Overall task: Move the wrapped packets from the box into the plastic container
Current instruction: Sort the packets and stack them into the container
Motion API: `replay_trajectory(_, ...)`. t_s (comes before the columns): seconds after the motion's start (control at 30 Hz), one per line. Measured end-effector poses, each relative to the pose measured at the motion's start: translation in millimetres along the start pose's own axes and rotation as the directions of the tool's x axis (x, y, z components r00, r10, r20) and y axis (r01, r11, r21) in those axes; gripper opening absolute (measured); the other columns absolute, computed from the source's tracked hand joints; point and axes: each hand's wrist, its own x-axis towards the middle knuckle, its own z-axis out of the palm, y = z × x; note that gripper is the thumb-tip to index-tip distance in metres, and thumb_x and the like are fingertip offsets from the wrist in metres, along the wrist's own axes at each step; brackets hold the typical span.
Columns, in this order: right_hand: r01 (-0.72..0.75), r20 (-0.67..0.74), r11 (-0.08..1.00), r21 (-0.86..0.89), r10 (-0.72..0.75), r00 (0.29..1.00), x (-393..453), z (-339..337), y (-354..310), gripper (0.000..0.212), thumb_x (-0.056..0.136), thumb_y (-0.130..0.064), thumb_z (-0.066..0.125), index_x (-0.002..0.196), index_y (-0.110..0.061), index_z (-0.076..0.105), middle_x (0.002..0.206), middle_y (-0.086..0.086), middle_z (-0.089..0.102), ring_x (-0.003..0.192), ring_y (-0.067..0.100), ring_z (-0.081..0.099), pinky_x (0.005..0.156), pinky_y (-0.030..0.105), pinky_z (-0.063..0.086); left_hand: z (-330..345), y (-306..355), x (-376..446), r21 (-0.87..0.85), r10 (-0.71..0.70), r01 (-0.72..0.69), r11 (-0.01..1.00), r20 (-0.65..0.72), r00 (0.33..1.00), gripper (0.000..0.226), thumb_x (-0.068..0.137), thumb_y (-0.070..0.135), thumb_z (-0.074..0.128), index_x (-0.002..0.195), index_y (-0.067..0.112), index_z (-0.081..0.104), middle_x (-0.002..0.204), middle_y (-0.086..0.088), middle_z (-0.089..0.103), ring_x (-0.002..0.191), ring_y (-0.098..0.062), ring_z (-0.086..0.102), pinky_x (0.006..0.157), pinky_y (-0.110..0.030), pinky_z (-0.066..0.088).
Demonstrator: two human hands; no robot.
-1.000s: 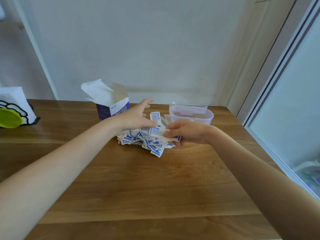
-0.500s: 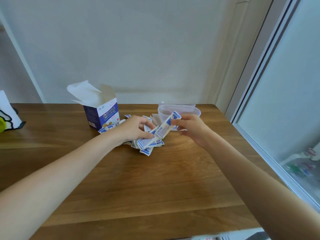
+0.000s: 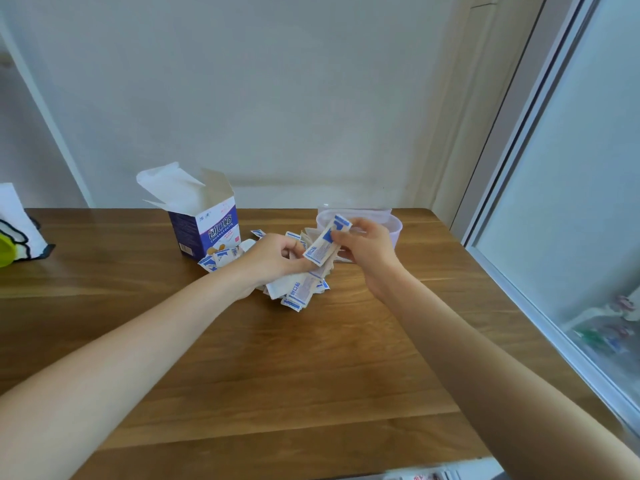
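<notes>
Forearms reach in from the near edge of the wooden table point(image 3: 311, 375), both bare, meeting over a heap of small wrapped packets point(image 3: 298, 292) printed blue and white. That heap lies on the tabletop past the middle, spilling a little toward the viewer.

On it, the left hand point(image 3: 273, 259) rests with fingers curled down into the pile, gripping several packets bunched under the palm. Just beside it, the right hand point(image 3: 363, 251) is raised slightly above the heap and pinches a small stack of packets point(image 3: 325, 245) between thumb and fingertips, tilted so its upper end points toward the far right. The two hands nearly touch at this stack.

A few loose packets point(image 3: 216, 259) lie to the left of the heap, at the foot of the box point(image 3: 204, 226). The box stands upright, purple and white, its top flaps open.

Behind the right hand sits the clear plastic container point(image 3: 393, 225), lidless, partly hidden by the fingers; I cannot tell what lies inside it.

At the far left edge stands a white bag with a black outline drawing point(image 3: 15, 223), with something lime green point(image 3: 5, 251) against it. A pale wall point(image 3: 277, 98) rises behind the table, and a sliding glass door point(image 3: 571, 202) runs along the right.
</notes>
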Motion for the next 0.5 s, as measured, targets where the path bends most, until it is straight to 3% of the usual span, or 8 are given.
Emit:
replay_trajectory(0.07, -0.005, -0.054, 0.993, 0.120, 0.012, 0.998, 5.3, -7.7, -6.2, 0.024, 0.088, -0.001, 0.057, 0.112, -0.005, 0.054, 0.096, 0.013, 0.064, 0.078, 0.019, 0.064, 0.076, 0.029, 0.056, -5.5, -4.1, -2.1, -0.032, -0.003, 0.003, 0.999, -0.001, 1.000, 0.016, 0.075, 0.029, 0.075, 0.076, 0.019, 0.062, 0.075, -0.014, 0.054, 0.071, -0.017, 0.053, 0.063, -0.026, 0.038)
replay_trajectory(0.17, -0.006, -0.033, 0.966, 0.259, 0.015, 0.999, 9.8, -21.1, -16.2, 0.030, 0.091, 0.005, 0.049, 0.120, -0.001, 0.048, 0.116, 0.021, 0.058, 0.079, 0.018, 0.063, 0.068, 0.026, 0.052, -10.7, -10.9, -1.4, -0.092, -0.068, 0.062, 0.994, -0.058, 0.996, 0.016, 0.078, 0.024, 0.074, 0.077, 0.021, 0.058, 0.069, -0.004, 0.052, 0.050, -0.007, 0.051, 0.046, -0.018, 0.036)
replay_trajectory(0.27, -0.049, 0.111, 0.983, 0.175, 0.029, 0.993, 5.7, -25.2, -21.1, 0.027, 0.092, 0.009, 0.043, 0.115, -0.003, 0.048, 0.107, 0.017, 0.060, 0.077, 0.017, 0.058, 0.066, 0.027, 0.047, -11.3, -10.6, -0.3, -0.191, -0.117, 0.097, 0.977, -0.100, 0.988, 0.012, 0.084, 0.017, 0.068, 0.084, 0.016, 0.056, 0.062, 0.000, 0.050, 0.028, 0.000, 0.045, 0.030, -0.012, 0.030)
replay_trajectory(0.3, -0.062, 0.162, 0.988, 0.139, 0.039, 0.986, 3.3, -23.6, -21.1, 0.023, 0.091, 0.010, 0.043, 0.108, -0.004, 0.049, 0.101, 0.015, 0.060, 0.076, 0.017, 0.057, 0.067, 0.028, 0.047, -10.4, -10.0, 0.2, -0.216, -0.116, 0.088, 0.972, -0.118, 0.986, 0.012, 0.084, 0.016, 0.067, 0.086, 0.015, 0.056, 0.063, -0.001, 0.051, 0.032, 0.000, 0.049, 0.032, -0.013, 0.033)
replay_trajectory(0.4, -0.072, 0.228, 0.993, 0.091, 0.049, 0.972, -0.5, -14.8, -15.1, 0.017, 0.086, 0.012, 0.053, 0.090, -0.003, 0.056, 0.085, 0.010, 0.062, 0.075, 0.016, 0.060, 0.066, 0.022, 0.051, -6.3, -8.9, 3.8, -0.229, -0.076, 0.035, 0.973, -0.176, 0.982, 0.012, 0.082, 0.018, 0.070, 0.082, 0.018, 0.057, 0.080, -0.006, 0.061, 0.071, -0.015, 0.060, 0.052, -0.020, 0.042)
replay_trajectory(0.5, -0.092, 0.252, 0.994, 0.050, 0.077, 0.965, -1.8, -6.8, -3.4, 0.006, 0.083, 0.007, 0.060, 0.085, 0.002, 0.062, 0.089, 0.012, 0.066, 0.085, 0.021, 0.064, 0.084, 0.029, 0.054, -1.5, -7.4, 7.7, -0.230, -0.029, -0.027, 0.973, -0.238, 0.971, 0.018, 0.081, 0.021, 0.071, 0.076, 0.019, 0.054, 0.081, -0.003, 0.058, 0.075, -0.015, 0.056, 0.056, -0.020, 0.041)
